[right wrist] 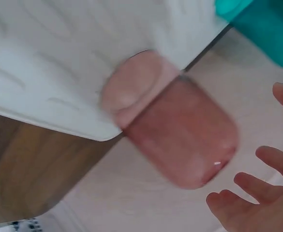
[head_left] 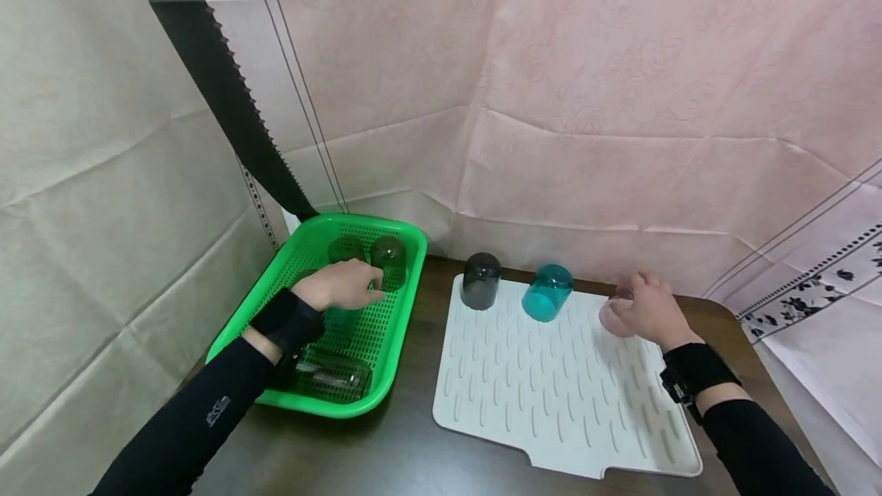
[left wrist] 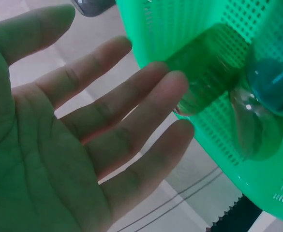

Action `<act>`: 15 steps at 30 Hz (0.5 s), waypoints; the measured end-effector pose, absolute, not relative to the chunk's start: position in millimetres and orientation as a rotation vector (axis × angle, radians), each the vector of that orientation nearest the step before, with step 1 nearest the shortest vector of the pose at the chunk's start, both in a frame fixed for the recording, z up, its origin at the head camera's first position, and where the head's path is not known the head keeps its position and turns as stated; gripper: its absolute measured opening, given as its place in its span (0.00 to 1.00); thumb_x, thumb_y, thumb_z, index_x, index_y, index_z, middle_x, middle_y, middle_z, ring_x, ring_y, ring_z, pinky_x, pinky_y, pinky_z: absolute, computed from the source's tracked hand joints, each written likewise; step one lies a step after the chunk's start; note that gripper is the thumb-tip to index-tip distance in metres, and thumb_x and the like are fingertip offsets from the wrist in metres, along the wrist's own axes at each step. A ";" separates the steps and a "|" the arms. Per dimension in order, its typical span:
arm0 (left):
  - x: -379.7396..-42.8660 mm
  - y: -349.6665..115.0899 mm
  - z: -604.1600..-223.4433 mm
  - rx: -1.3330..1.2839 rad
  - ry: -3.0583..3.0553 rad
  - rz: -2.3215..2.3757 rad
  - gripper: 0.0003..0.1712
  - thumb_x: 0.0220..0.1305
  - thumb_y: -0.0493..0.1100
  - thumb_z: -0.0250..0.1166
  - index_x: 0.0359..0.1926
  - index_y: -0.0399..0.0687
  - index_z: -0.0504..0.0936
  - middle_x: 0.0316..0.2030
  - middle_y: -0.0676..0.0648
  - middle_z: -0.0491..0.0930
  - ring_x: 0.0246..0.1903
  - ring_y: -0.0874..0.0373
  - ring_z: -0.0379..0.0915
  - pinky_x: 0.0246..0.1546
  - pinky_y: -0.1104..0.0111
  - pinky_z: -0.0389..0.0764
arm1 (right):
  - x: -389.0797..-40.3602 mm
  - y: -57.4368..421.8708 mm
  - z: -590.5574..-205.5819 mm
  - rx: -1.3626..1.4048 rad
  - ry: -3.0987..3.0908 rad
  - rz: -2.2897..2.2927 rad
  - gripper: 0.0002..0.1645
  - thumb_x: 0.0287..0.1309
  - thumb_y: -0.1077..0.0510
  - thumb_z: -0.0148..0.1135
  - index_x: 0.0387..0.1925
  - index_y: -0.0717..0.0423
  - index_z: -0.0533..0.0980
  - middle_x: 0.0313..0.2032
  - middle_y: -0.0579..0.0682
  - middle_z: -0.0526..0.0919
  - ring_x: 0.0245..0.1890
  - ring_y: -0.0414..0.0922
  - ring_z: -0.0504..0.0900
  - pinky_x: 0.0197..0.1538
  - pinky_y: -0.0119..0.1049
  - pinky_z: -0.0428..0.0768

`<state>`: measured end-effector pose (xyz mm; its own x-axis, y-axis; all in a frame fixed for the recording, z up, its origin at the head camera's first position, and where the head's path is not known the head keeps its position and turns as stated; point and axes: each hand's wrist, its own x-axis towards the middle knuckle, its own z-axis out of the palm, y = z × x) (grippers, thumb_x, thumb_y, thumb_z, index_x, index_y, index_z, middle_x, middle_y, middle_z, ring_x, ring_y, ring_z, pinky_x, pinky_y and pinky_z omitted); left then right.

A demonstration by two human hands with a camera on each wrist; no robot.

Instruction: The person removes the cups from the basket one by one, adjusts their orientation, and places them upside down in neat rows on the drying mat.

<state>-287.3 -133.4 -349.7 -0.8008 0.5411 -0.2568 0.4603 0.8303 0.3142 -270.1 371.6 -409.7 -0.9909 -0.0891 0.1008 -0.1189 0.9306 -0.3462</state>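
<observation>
My left hand [head_left: 347, 285] is over the green plastic basket [head_left: 406, 327], its fingers extended and holding nothing. Drinking glasses sit in the basket, among them a dark glass [head_left: 389, 252] near the fingertips and a clear glass [head_left: 335, 376] lying on its side. In the left wrist view a green-looking glass [left wrist: 209, 67] shows just beyond the fingers. On the white drying mat [head_left: 551, 396], a pink glass [right wrist: 185, 135] stands upside down at the far right corner. My right hand [head_left: 651, 311] is beside it, with spread fingers apart from the glass in the right wrist view.
A smoky black glass [head_left: 481, 282] and a teal glass [head_left: 547, 293] stand upside down along the mat's back edge. The basket and mat lie side by side on a dark wooden table [head_left: 413, 450]. Pale cloth [head_left: 586, 98] hangs behind and at the sides.
</observation>
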 end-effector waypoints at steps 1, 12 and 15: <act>-290.4 -133.7 -349.9 0.745 2.686 0.323 0.10 0.70 0.47 0.56 0.44 0.47 0.76 0.21 0.50 0.66 0.18 0.60 0.56 0.21 0.68 0.57 | -266.6 368.8 -409.2 0.199 -2.985 0.538 0.21 0.60 0.57 0.59 0.48 0.69 0.71 0.52 0.69 0.64 0.53 0.67 0.57 0.50 0.62 0.63; -328.3 -133.8 -356.8 0.628 2.815 0.229 0.30 0.68 0.46 0.57 0.67 0.37 0.63 0.62 0.32 0.63 0.61 0.38 0.60 0.56 0.49 0.66 | -233.6 342.3 -412.9 0.421 -2.882 0.439 0.25 0.55 0.57 0.64 0.48 0.73 0.73 0.55 0.72 0.68 0.59 0.67 0.59 0.57 0.64 0.60; -338.3 -132.1 -359.2 0.599 2.831 0.238 0.35 0.68 0.46 0.58 0.70 0.38 0.58 0.66 0.28 0.54 0.65 0.34 0.49 0.60 0.45 0.59 | -225.1 334.5 -412.2 0.454 -2.871 0.405 0.24 0.53 0.57 0.67 0.47 0.72 0.74 0.52 0.70 0.71 0.58 0.65 0.62 0.57 0.62 0.62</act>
